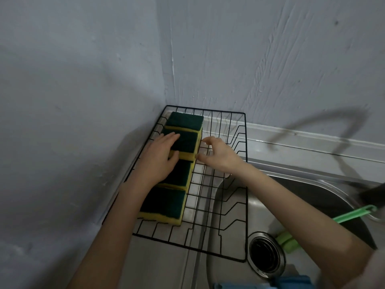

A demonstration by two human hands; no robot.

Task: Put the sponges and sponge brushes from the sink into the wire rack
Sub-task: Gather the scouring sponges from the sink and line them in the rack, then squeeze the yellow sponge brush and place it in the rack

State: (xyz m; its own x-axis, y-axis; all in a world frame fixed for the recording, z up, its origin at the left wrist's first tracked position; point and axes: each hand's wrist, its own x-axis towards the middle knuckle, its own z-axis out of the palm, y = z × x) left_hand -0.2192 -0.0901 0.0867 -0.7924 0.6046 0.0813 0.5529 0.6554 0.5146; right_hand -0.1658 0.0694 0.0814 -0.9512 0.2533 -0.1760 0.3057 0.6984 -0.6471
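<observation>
A black wire rack point(243, 142) sits in the corner, partly over the sink point(312, 184). Several yellow sponges with dark green tops lie in a row along its left side, from the far one point(185, 120) to the nearest one point(164, 203). My left hand point(158, 157) lies flat on the second sponge point(187, 142), thumb at its front edge. My right hand point(218, 153) touches that sponge's right side with spread fingertips and holds nothing. In the sink lie a green sponge brush point(350, 215) and a blue sponge brush point(291, 281), both partly hidden by my right arm.
Grey walls meet in a corner just behind the rack. The round sink drain point(264, 255) is next to the rack's near right corner. A dark faucet spout point(373, 192) juts in at the right edge.
</observation>
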